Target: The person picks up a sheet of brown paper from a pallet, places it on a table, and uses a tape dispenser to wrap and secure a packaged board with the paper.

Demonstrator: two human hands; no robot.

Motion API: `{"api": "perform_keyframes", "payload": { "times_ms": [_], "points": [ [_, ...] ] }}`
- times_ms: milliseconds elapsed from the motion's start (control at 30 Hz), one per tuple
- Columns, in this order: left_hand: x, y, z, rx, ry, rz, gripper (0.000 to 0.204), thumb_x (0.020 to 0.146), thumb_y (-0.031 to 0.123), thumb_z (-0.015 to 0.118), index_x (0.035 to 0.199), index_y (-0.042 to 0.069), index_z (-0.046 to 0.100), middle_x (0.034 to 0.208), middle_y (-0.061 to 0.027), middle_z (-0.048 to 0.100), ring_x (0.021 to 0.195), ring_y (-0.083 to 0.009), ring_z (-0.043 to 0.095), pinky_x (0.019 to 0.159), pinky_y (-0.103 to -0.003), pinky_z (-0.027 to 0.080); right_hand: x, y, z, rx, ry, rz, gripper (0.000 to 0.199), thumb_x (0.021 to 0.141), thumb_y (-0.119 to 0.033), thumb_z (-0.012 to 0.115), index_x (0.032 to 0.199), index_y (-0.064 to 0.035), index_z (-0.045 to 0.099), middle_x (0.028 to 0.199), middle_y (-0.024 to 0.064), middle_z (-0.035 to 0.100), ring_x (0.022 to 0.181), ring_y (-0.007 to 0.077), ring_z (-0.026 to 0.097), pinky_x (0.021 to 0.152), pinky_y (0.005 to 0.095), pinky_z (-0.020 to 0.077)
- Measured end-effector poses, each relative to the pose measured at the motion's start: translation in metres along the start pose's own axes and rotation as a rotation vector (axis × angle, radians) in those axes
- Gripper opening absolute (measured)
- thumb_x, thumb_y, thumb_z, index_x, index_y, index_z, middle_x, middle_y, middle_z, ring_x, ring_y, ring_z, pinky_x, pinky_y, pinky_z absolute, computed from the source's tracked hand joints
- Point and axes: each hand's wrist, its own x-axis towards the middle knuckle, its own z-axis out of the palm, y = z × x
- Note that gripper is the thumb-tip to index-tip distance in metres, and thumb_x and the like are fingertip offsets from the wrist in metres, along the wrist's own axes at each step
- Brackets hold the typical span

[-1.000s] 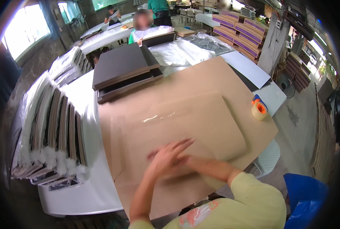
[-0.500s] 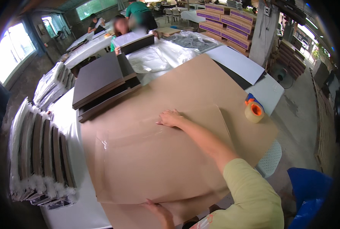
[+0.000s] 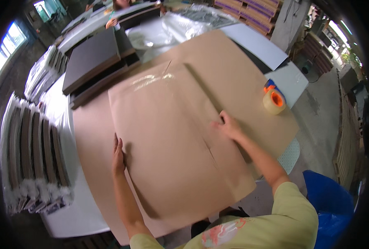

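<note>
The flat brown parcel [image 3: 163, 141] lies in front of me on a larger brown sheet [image 3: 251, 91], one end pointing toward me. My left hand [image 3: 118, 155] is against its left edge, fingers nearly straight and apart from the palm. My right hand [image 3: 229, 126] is at the right edge; its fingers are blurred, so I can't tell whether they pinch the paper or only press it.

I judge the parcel broad and fairly stiff but not very heavy, with a papery skin that could crease or tear; a dark seam or crease runs near its right side. Both long edges look the safest hold, palms spread, keeping off the shiny tape [image 3: 147, 81] at the far end.

That far end sits close to the dark boxes [image 3: 95, 62], so there is little room ahead. The near right corner reaches about the sheet's edge. Open sheet lies to the right, up to the tape roll [image 3: 274, 102]; the left strip is narrower, with stacked panels [image 3: 33, 145] beyond.
</note>
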Motion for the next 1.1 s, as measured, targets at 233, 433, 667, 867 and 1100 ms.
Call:
{"api": "perform_keyframes", "payload": {
  "times_ms": [233,433,667,867,1100],
  "points": [
    [-0.156,-0.038,0.051,-0.640,0.670,0.132,0.054,0.095,0.041,0.025,0.133,0.004,0.035,0.137,-0.0119,0.034,0.128,-0.0245,0.030,0.106,-0.037,0.023,-0.094,0.074,0.077,1.611,0.214,-0.352,0.061,0.093,-0.048,0.025,0.125,0.0000,0.044,0.122,0.0123,0.050,0.113,0.0225,0.045,0.100,0.0344,0.0324],
    [-0.188,-0.039,0.065,-0.237,0.646,0.139,0.051,0.095,0.036,0.028,0.133,0.003,0.035,0.133,-0.0139,0.040,0.124,-0.0277,0.037,0.102,-0.041,0.030,-0.097,0.085,0.093,1.432,0.419,-0.185,0.042,0.093,-0.024,0.039,0.126,0.0014,0.041,0.124,0.0123,0.047,0.114,0.0212,0.044,0.100,0.0341,0.0323],
    [-0.206,0.004,0.001,0.811,-0.018,0.045,0.095,0.072,0.013,0.070,0.140,0.005,0.004,0.136,-0.0186,0.034,0.124,-0.0305,0.036,0.099,-0.038,0.034,-0.108,0.106,0.003,0.260,-0.004,-0.314,0.092,0.065,-0.007,0.069,0.140,-0.0093,0.015,0.140,0.0151,0.029,0.130,0.0285,0.026,0.108,0.0397,0.0178],
    [-0.149,-0.029,-0.007,0.798,-0.034,0.224,0.115,0.056,0.028,0.079,0.139,-0.001,0.005,0.137,-0.0216,0.031,0.126,-0.0354,0.031,0.102,-0.048,0.021,-0.068,0.098,0.015,-0.276,-0.049,-0.486,0.104,0.064,-0.027,0.070,0.140,-0.0049,0.004,0.142,0.0152,0.025,0.131,0.0253,0.026,0.106,0.0537,-0.0017],
    [-0.170,-0.038,0.017,1.026,0.010,0.314,0.105,0.064,0.033,0.074,0.138,-0.003,0.009,0.139,-0.0233,0.022,0.125,-0.0399,0.025,0.101,-0.050,0.021,-0.063,0.078,0.019,-0.060,-0.191,-0.302,0.103,0.065,-0.019,0.067,0.141,-0.0079,-0.003,0.144,0.0146,0.019,0.133,0.0255,0.021,0.103,0.0547,-0.0117]
  ]
}}
